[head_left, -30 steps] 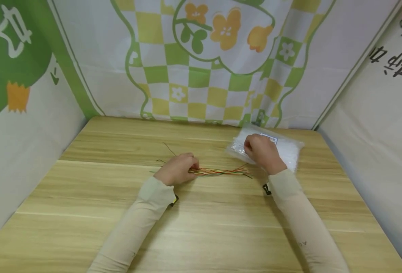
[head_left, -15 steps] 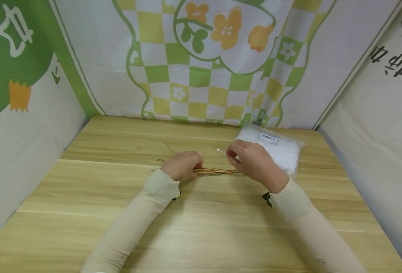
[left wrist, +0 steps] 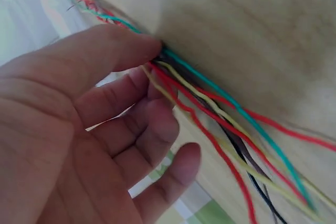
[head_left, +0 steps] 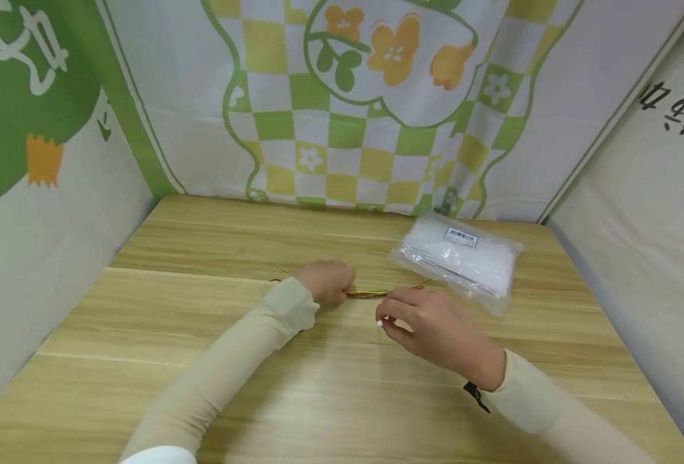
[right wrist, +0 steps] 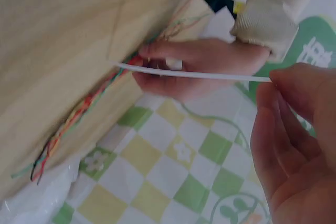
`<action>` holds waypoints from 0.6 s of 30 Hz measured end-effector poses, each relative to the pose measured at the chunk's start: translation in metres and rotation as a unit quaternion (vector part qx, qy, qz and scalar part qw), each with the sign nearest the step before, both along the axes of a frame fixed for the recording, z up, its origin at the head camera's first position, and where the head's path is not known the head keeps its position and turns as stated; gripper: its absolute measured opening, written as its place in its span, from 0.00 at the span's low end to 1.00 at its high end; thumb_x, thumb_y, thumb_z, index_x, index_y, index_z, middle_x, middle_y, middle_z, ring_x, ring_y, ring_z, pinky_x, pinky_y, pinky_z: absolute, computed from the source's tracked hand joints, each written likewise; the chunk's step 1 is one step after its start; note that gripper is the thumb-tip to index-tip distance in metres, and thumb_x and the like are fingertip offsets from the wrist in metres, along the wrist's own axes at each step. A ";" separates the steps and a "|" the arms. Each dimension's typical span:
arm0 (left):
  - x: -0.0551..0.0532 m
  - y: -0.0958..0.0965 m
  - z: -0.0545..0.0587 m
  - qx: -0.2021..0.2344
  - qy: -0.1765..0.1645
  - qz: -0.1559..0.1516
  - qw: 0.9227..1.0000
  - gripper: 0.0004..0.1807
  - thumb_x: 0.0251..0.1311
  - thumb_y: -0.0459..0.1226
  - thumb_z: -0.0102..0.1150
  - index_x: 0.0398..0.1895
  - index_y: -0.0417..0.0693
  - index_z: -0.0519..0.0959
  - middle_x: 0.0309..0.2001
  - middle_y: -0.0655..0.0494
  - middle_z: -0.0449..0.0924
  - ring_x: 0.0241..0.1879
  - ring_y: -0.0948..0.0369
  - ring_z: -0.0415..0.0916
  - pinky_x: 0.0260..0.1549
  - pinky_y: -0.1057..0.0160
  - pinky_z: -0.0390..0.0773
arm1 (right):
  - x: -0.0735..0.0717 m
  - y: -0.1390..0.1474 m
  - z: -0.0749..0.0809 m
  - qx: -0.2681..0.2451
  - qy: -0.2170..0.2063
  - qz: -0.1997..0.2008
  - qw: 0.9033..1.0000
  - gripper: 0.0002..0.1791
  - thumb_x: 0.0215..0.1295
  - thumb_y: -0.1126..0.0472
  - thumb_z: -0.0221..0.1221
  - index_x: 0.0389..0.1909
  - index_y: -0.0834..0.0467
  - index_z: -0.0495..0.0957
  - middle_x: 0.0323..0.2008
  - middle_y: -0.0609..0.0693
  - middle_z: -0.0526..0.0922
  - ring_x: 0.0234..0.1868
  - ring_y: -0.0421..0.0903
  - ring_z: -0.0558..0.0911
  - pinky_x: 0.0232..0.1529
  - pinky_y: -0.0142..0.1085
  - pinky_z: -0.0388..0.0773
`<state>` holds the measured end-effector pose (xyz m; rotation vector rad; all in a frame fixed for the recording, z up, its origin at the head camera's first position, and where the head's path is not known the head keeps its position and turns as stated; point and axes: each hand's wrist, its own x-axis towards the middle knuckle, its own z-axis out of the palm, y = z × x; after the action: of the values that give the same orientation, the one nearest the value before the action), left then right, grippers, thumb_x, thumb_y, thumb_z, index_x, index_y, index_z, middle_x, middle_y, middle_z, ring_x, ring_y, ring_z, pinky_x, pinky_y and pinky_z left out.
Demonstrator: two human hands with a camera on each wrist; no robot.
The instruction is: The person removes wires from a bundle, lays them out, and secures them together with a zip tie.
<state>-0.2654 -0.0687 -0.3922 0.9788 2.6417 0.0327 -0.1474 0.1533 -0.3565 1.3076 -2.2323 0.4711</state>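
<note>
My left hand (head_left: 327,280) pinches a bundle of thin coloured wires (head_left: 371,294) between thumb and fingers, low over the table. In the left wrist view, red, yellow, green and dark wires (left wrist: 226,106) fan out past the fingertips; the bundle's other end shows beyond the thumb. My right hand (head_left: 429,325) pinches one end of a white cable tie (right wrist: 194,74) in front of the bundle. From those fingertips, in the right wrist view, the slim strip reaches across in front of the left hand, its far end overlapping the wires.
A clear plastic bag (head_left: 458,258) of white strips, with a barcode label, lies at the back right of the wooden table (head_left: 342,399). Printed cloth (head_left: 347,129) hangs along the table's back edge, and further cloth panels stand at both sides.
My right hand has come away from the plastic bag, moving left and toward me with the cable tie. The left hand still pinches the wires and has shifted slightly right.
</note>
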 end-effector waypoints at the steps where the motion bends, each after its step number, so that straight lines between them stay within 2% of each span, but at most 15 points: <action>1: 0.001 0.001 -0.001 -0.004 0.000 -0.003 1.000 0.13 0.70 0.33 0.62 0.27 0.51 0.73 0.29 0.59 0.73 0.31 0.62 0.67 0.33 0.62 0.71 | 0.003 -0.001 -0.003 -0.002 0.001 0.005 1.000 0.17 0.51 0.71 0.77 0.35 0.50 0.83 0.34 0.40 0.85 0.31 0.35 0.83 0.32 0.27 0.79; 5: 0.003 0.003 -0.004 -0.015 0.011 -0.017 1.000 0.15 0.67 0.30 0.62 0.23 0.51 0.71 0.28 0.58 0.73 0.28 0.61 0.65 0.30 0.62 0.68 | 0.010 -0.005 -0.013 -0.004 -0.011 0.012 1.000 0.15 0.53 0.71 0.75 0.34 0.50 0.83 0.32 0.39 0.85 0.29 0.33 0.82 0.31 0.23 0.77; 10: 0.006 0.004 -0.005 -0.022 0.013 -0.033 0.999 0.14 0.66 0.30 0.61 0.23 0.51 0.73 0.32 0.55 0.77 0.31 0.61 0.67 0.33 0.61 0.70 | 0.014 -0.006 -0.025 0.007 -0.035 -0.011 0.999 0.13 0.54 0.70 0.73 0.32 0.50 0.83 0.30 0.39 0.85 0.26 0.33 0.82 0.28 0.21 0.75; 13: 0.006 0.002 -0.003 -0.015 -0.001 -0.041 0.999 0.15 0.67 0.29 0.59 0.22 0.51 0.72 0.31 0.55 0.76 0.31 0.60 0.66 0.34 0.61 0.70 | 0.014 -0.005 -0.031 0.023 -0.054 -0.022 0.998 0.12 0.55 0.69 0.73 0.32 0.50 0.83 0.29 0.39 0.84 0.26 0.34 0.82 0.28 0.22 0.75; 18: 0.005 0.001 0.003 -0.003 -0.026 -0.044 0.999 0.21 0.70 0.29 0.56 0.18 0.53 0.67 0.27 0.57 0.69 0.28 0.61 0.62 0.30 0.63 0.65 | 0.010 -0.005 -0.035 0.060 -0.073 -0.042 0.995 0.10 0.58 0.68 0.72 0.32 0.50 0.83 0.29 0.40 0.83 0.27 0.34 0.81 0.28 0.24 0.74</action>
<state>-0.2609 -0.0680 -0.3893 1.0775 2.5467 0.0308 -0.1370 0.1486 -0.3915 1.2696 -2.4602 0.4193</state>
